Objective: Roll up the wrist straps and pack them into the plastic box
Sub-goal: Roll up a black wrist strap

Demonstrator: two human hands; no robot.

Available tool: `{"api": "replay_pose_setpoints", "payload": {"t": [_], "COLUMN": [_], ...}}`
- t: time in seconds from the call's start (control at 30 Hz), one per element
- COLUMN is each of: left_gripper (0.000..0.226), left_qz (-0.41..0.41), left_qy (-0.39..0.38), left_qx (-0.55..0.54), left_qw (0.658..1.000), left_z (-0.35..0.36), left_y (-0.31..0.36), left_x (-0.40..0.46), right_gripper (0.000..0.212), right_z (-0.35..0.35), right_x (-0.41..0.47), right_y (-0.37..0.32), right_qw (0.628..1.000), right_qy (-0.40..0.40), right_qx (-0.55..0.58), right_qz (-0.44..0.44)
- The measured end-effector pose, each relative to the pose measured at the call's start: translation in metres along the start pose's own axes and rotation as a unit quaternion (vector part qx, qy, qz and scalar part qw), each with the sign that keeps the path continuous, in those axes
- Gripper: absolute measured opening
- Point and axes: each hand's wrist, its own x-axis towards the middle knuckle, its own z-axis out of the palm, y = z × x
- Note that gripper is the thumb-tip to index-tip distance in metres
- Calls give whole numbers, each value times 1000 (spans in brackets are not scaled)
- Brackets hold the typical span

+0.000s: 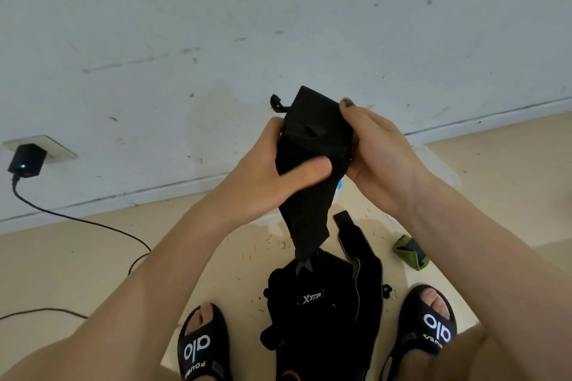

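Observation:
A black wrist strap is held up in front of me, its top end folded over and its long tail hanging down toward the floor. My left hand grips the strap's left side, thumb pressed across its front. My right hand holds the right side, fingers curled behind it and a fingertip at the top corner. A pile of black straps lies on the floor between my feet, one marked XTEP. A translucent plastic box shows only partly behind my right wrist.
A rolled green strap lies on the floor to the right of the pile. A black charger sits in a wall socket at left, its cable trailing across the beige floor. My sandalled feet flank the pile. The white wall is close ahead.

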Motion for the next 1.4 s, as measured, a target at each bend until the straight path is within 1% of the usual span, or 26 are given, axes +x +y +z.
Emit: {"api": "replay_pose_setpoints", "payload": {"t": [0.03, 0.07, 0.13, 0.2, 0.3, 0.37, 0.43, 0.47, 0.53, 0.57, 0.67, 0.8, 0.93, 1.0, 1.1, 1.3, 1.4], "left_gripper": [47, 50, 41, 38, 34, 31, 26, 24, 23, 25, 30, 29, 30, 31, 35, 36, 43], "left_qz": [3, 4, 14, 19, 3, -15, -36, -49, -69, -73, -73, -65, -60, -57, -47, -33, -21], "left_qy": [-7, -4, 18, 43, 92, 128, 153, 159, 160, 155, 126, 121, 129, 113, 92, 139, 143], "left_qx": [24, 45, 55, 31, -60, -137, -199, -226, -276, -293, -337, -372, -360, -332, -310, -236, -196], "left_qw": [1000, 999, 998, 998, 994, 982, 967, 960, 945, 941, 930, 918, 922, 935, 945, 961, 970], "left_z": [0, 0, 0, 0, -2, -3, -4, -5, -5, -5, -4, -7, -8, -7, -4, -2, -2], "left_y": [-4, -7, -8, -5, -2, 0, 2, 3, 2, 1, 1, 1, 2, 3, 5, 0, -2], "left_x": [1, 2, 2, 2, 4, 5, 4, 4, 3, 3, 4, 5, 6, 5, 3, 3, 3], "right_gripper": [43, 46, 52, 54, 46, 43, 46, 43, 37, 36, 41, 46, 47, 46, 48, 53, 50], "right_z": [0, 0, -1, -1, -1, -2, -2, -2, 2, 4, 7, 8, 10, 10, 7, 5, 2], "right_x": [0, 0, 0, -2, -4, -5, -7, -8, -9, -10, -11, -10, -7, -7, -6, -5, -5], "right_y": [-1, -2, -5, -8, -5, 1, 8, 10, 16, 19, 27, 31, 33, 33, 35, 37, 37], "right_qw": [1000, 1000, 999, 998, 992, 983, 977, 969, 946, 939, 939, 938, 930, 930, 919, 898, 886], "right_qy": [2, 1, -17, -46, -103, -144, -150, -150, -139, -129, -115, -125, -138, -143, -145, -155, -162], "right_qx": [11, 19, 35, 28, -69, -114, -153, -196, -289, -310, -303, -307, -332, -334, -359, -406, -429], "right_qz": [10, 16, 18, 15, 0, 11, 11, -6, -51, -72, -114, -103, -75, -65, -75, -75, -70]}}
